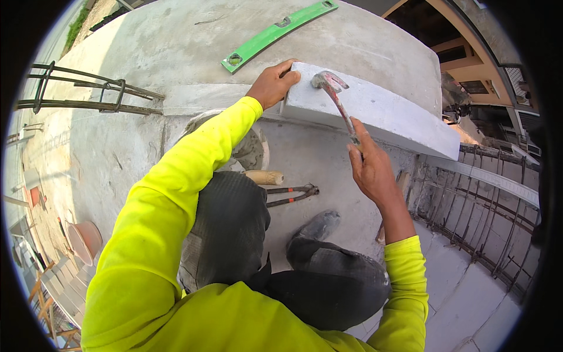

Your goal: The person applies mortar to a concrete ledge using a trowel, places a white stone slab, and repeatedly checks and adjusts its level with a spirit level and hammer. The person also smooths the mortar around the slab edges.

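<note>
The white block (375,107) lies along the near side of a wide grey slab (176,41), and its left end is at the left hand (274,85). The fingers of this hand are bent at the corner; I cannot tell if they grip firmly. The right hand (370,173) is closed around the handle of a hammer (338,105), whose head is above the top face near the left end; I cannot tell if it touches. Between the block and the knees there is some free floor (346,176), but a bucket (267,154) and a long-handled cutter (308,189) narrow it on the left.

The slab is flat, with a green level (280,34) lying beyond the block. Steel bars (117,91) point out at left.

The block is straight-edged and matt, the slab has cloudy stains, and the bucket contains rough, grey, wet-looking paste.
</note>
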Demonstrator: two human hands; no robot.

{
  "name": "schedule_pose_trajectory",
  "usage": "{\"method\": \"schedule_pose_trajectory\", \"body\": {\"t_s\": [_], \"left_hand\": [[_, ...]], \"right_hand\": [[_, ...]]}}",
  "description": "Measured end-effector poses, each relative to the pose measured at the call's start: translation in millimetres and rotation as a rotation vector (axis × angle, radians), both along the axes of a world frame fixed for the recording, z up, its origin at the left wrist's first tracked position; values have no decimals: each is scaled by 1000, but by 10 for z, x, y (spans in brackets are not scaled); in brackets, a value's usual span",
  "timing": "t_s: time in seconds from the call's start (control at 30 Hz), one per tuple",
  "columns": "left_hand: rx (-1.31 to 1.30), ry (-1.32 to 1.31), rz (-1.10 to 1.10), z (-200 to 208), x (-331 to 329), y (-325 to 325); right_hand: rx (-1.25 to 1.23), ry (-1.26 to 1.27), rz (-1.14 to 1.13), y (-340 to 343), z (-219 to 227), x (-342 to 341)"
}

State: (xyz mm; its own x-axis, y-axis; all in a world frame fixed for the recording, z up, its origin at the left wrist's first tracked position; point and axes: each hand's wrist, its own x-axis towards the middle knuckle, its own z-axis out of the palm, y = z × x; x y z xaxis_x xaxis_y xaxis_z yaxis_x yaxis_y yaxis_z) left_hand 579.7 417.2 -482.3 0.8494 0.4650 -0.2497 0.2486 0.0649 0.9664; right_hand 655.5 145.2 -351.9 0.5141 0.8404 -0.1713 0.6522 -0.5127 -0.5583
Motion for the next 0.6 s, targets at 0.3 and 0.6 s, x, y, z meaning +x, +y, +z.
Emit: {"method": "schedule_pose_trajectory", "body": {"t_s": [0.3, 0.6], "left_hand": [[-51, 81, 4, 131, -42, -56], [-69, 33, 65, 145, -33, -87]], "right_hand": [[-37, -105, 27, -103, -35, 68], [340, -29, 38, -101, -17, 95]]}}
